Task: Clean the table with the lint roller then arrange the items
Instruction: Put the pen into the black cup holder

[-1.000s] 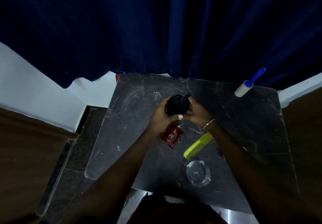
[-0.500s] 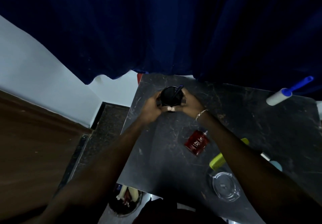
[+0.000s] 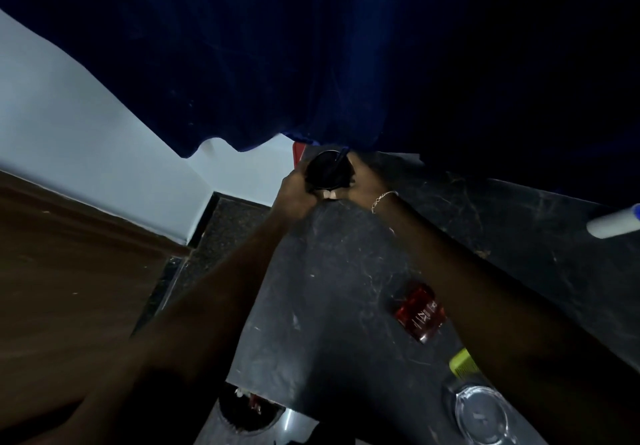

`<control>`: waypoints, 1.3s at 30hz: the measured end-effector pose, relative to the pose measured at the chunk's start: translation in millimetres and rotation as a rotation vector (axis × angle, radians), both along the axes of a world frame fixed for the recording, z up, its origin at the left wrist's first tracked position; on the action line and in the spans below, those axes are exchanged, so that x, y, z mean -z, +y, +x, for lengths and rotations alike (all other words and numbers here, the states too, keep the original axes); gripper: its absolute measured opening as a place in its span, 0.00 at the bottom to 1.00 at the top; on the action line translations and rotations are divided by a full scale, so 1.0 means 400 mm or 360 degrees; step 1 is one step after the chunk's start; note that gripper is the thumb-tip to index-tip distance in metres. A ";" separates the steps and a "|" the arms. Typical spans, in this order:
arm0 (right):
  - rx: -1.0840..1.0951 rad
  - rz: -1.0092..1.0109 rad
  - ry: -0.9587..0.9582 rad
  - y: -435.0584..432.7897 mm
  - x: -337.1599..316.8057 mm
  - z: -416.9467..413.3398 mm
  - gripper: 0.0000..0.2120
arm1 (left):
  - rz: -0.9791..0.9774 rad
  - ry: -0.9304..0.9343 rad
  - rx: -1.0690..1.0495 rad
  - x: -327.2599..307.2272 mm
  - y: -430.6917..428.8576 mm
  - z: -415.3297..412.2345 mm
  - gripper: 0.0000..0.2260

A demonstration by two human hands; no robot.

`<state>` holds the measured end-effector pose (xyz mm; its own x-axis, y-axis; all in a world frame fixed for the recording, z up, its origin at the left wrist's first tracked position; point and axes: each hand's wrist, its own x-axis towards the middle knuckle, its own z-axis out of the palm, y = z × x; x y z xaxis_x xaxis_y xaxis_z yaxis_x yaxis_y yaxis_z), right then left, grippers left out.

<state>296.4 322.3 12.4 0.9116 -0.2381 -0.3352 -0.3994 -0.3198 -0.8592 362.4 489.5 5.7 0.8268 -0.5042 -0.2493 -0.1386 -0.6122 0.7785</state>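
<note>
At the far left corner of the dark, scratched stone counter (image 3: 346, 306), a round black cup (image 3: 323, 173) with a dark pen (image 3: 338, 162) leaning inside it sits between the left hand (image 3: 294, 193) and the right hand (image 3: 363, 181), each with its grip curled round the cup's sides. The white lint roller (image 3: 613, 225) lies well apart at the right edge. Nearer lie a red bottle (image 3: 420, 313), a yellow-green comb (image 3: 462, 365) and a clear glass ashtray (image 3: 481, 417), and a round bin (image 3: 249, 410) below the counter's near edge holds pale and red scraps.
</note>
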 end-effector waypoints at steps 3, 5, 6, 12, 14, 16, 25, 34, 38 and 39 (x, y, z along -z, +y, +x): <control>-0.0004 -0.0085 0.0018 -0.002 0.013 0.029 0.44 | -0.0006 0.0066 -0.0047 0.022 -0.008 0.025 0.32; -0.0003 -0.0110 0.0032 -0.003 0.019 0.040 0.43 | -0.0008 0.0079 -0.0050 0.031 -0.013 0.035 0.31; -0.0004 -0.0137 0.0040 -0.004 0.021 0.045 0.43 | -0.0007 0.0079 -0.0043 0.035 -0.015 0.040 0.31; -0.0016 -0.0266 0.0023 0.000 0.026 0.064 0.42 | 0.0075 0.0063 -0.0005 0.041 -0.018 0.060 0.33; -0.0016 -0.0276 0.0037 0.002 0.030 0.066 0.43 | 0.0086 0.0073 0.0007 0.043 -0.017 0.060 0.33; -0.0022 -0.0310 0.0061 0.004 0.035 0.067 0.44 | 0.0098 0.0090 0.0011 0.046 -0.015 0.057 0.33; -0.0028 -0.0153 0.0146 0.004 0.038 0.058 0.41 | 0.0154 0.0099 -0.0017 0.053 -0.015 0.046 0.33; 0.0025 -0.0262 0.0234 0.012 0.019 -0.023 0.51 | 0.0194 0.0070 -0.0027 0.030 0.053 -0.013 0.31; 0.0075 -0.0386 0.0107 0.027 0.015 -0.101 0.49 | 0.0135 0.0118 -0.0044 0.023 0.104 -0.104 0.35; 0.0096 -0.0413 0.0087 0.032 0.016 -0.125 0.49 | 0.0200 0.0050 0.0000 0.023 0.115 -0.132 0.37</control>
<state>246.3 335.2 5.9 0.8754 -0.3756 -0.3042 -0.4679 -0.5009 -0.7281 309.8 535.5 -3.4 0.8178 -0.4672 -0.3361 -0.1153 -0.7052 0.6996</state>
